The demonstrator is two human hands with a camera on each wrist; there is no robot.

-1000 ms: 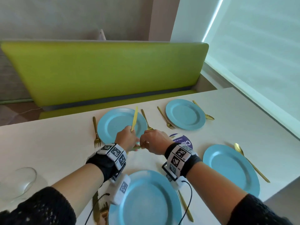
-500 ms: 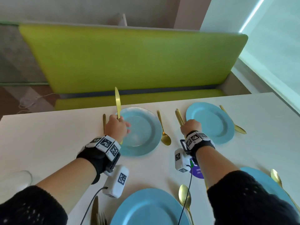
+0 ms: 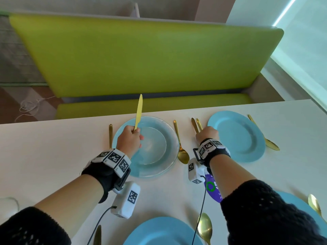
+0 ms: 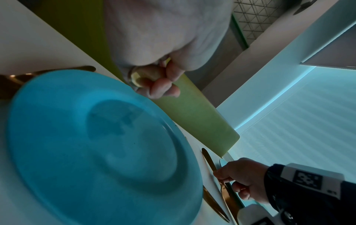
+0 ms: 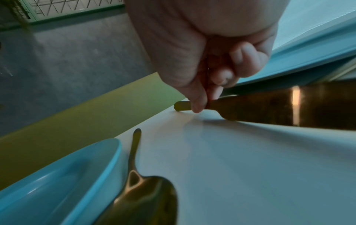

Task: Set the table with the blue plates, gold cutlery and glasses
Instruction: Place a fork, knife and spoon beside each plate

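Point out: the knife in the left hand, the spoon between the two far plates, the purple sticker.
knife (image 3: pixel 138 113), head view, on the blade.
spoon (image 3: pixel 183 155), head view, on the bowl.
purple sticker (image 3: pixel 213 189), head view, on its visible face.

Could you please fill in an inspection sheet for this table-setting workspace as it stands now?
Surface: white table, bare patches between settings.
Job's things: four round blue plates, far-left one; gold spoon lying beside it; clear glass at left edge.
Clutter: purple round sticker.
Hands: left hand holds gold knife raised over the plate; right hand pinches gold cutlery handles on the table.
Cables: black wrist-camera leads.
Surroundings: green bench, window blind.
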